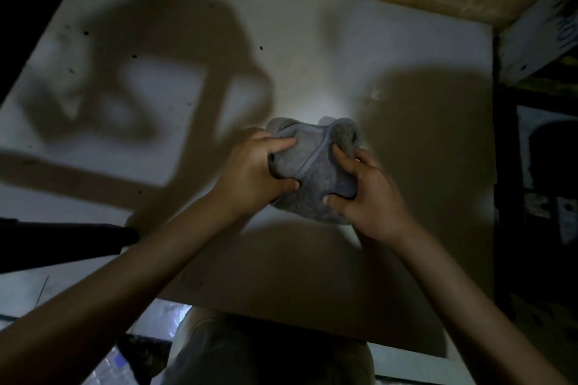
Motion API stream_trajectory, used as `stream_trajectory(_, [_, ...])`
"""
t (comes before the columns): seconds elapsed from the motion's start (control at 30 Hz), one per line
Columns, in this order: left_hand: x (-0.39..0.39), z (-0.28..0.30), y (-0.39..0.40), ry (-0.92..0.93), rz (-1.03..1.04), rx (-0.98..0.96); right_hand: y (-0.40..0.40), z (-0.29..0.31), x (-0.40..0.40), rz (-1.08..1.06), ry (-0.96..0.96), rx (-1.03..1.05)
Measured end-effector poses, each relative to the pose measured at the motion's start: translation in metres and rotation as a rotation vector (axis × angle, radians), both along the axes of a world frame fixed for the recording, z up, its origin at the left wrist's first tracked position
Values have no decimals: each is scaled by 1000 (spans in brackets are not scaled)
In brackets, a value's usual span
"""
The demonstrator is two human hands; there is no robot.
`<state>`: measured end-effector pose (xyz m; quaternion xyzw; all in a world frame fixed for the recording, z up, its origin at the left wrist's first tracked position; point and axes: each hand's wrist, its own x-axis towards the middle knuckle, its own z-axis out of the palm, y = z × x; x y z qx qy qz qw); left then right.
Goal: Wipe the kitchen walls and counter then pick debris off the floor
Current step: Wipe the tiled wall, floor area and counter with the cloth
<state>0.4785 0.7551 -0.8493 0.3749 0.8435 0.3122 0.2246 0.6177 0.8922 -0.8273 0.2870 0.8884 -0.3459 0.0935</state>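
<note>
Grey cloth bunched, gripped by left hand, right hand fingers curled.

The bunched grey fleece cloth is partly covered by the left hand and the right hand, whose fingertips sink into its folds. Both forearms run off the bottom edge. The white flat counter top lies under heavy shadows, its small dark specks too small to identify. The right and left margins are too dark to read.
</note>
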Motion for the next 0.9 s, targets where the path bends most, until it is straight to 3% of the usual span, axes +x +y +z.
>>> stream_trajectory(0.43, [4,21,19,5,-8,-127,8,13,-3,-25,-68,-5])
stream_trajectory(0.67, [11,55,14,-7,-19,-225,5,50,1,29,-169,-33])
stream_trajectory(0.9, [25,90,4,-18,38,-195,1,88,10,17,-169,-76])
